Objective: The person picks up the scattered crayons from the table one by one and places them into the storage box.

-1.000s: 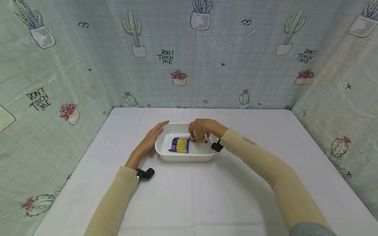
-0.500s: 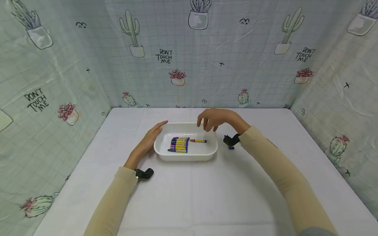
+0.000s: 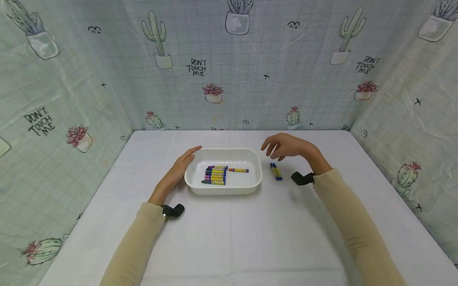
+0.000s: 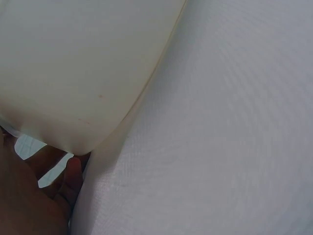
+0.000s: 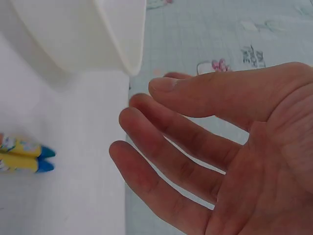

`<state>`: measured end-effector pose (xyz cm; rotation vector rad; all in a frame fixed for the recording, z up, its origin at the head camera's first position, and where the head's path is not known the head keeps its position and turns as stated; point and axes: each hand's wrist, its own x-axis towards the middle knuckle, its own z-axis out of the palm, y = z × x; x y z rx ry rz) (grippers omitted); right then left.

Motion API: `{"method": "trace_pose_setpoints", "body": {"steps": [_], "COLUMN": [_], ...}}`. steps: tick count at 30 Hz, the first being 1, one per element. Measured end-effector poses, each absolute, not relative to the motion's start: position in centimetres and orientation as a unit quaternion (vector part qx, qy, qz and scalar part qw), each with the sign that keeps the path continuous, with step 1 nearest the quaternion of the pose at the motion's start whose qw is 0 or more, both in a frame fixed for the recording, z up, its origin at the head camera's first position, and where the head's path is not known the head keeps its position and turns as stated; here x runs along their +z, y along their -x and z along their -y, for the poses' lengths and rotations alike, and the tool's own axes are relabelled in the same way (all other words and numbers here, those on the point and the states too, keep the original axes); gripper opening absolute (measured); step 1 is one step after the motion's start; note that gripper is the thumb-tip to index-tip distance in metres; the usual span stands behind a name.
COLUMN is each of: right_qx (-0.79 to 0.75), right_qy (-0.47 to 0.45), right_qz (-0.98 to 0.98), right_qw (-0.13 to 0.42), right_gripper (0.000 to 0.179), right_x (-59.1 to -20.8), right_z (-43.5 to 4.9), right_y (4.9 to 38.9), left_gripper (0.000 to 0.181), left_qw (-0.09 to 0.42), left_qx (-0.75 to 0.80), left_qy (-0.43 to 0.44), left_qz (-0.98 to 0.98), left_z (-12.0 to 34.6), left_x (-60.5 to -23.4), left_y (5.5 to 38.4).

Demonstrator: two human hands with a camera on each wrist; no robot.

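Observation:
A white tray (image 3: 247, 185) with rounded corners stands on the table. Several crayons (image 3: 216, 175) with yellow and blue wrappers lie stacked side by side in its left half. One orange crayon (image 3: 238, 170) lies apart, just right of that row. My left hand (image 3: 177, 169) rests along the tray's left end, fingers extended; the left wrist view shows its fingers at the outer wall. My right hand (image 3: 286, 145) hovers right of the tray with relaxed, parted fingers and holds nothing. Below it on the table lie two crayons (image 3: 276, 171), whose tips look blue and teal in the right wrist view.
White cloth covers the table (image 3: 229, 234). A cactus-patterned curtain (image 3: 250, 79) hangs behind the table and along both sides. Each wrist carries a black camera, the right one (image 3: 302, 178) close to the two loose crayons.
My right hand has let go of the orange crayon, risen out of the tray and moved right, past its rim. Two crayons on the table have come into sight. My left hand stays put.

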<state>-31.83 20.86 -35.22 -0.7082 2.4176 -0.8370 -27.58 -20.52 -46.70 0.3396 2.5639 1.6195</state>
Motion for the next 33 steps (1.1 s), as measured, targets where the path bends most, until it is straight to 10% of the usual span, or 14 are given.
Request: {"method": "trace_pose_setpoints", "body": {"steps": [33], "right_qx": [-0.33], "right_qy": [0.133], "right_qz": [-0.912], "right_qw": [0.203], "right_gripper": [0.04], "right_x": [-43.2], "right_z": [-24.2], "right_y": [30.8], "left_gripper": [0.049], "left_qw": [0.047], "left_qx": [0.542], "left_qy": [-0.13], "left_qz": [-0.829], "left_z": [20.4], "left_x": [-46.2], "left_y": [27.3]}}
